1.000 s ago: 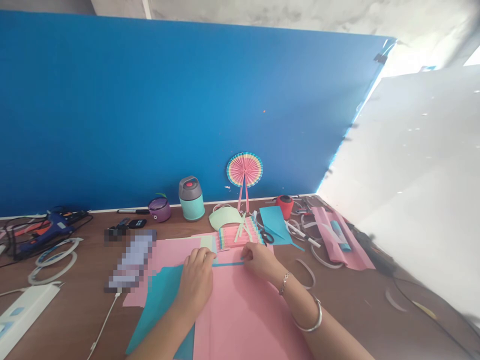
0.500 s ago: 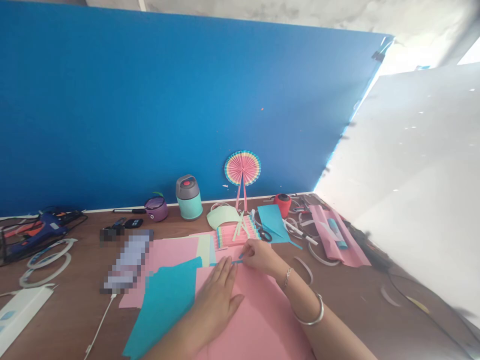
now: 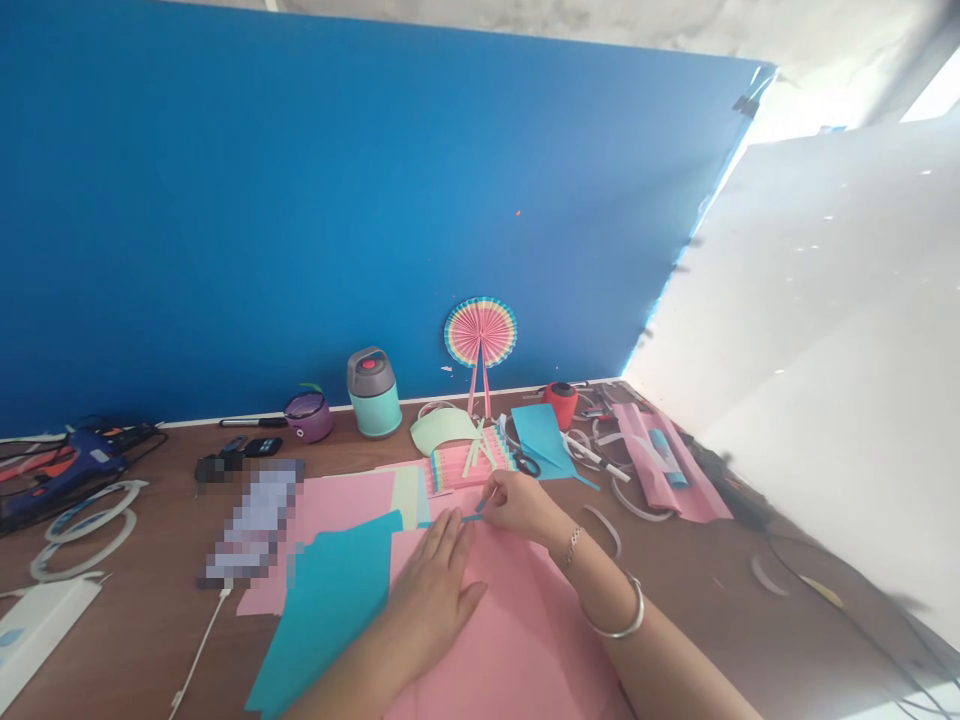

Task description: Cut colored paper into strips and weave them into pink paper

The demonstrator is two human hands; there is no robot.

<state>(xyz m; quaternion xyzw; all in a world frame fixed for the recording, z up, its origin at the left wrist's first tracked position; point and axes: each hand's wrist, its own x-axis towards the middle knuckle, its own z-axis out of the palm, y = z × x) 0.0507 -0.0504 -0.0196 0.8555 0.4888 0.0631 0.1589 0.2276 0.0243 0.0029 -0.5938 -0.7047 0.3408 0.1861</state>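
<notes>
My left hand lies flat on a pink paper sheet, its fingertips at the far edge beside a narrow blue paper strip. The fingers of my right hand are pinched on the strip's right end, which lifts a little there. Under the left forearm a blue paper sheet spreads out, with more pink paper behind it. Just beyond my hands lies a pleated pink paper piece with pale strips on top. Scissors rest beside it, partly hidden.
A round paper fan stands against the blue panel. Behind the papers are a turquoise flask, a purple pot and a red cylinder. A phone lies left, a glue gun farther left. Pink wrapping lies right.
The view has shifted slightly, so the scene sits a little higher and to the left. Both hands keep nearly the same pose on the paper and the strip.
</notes>
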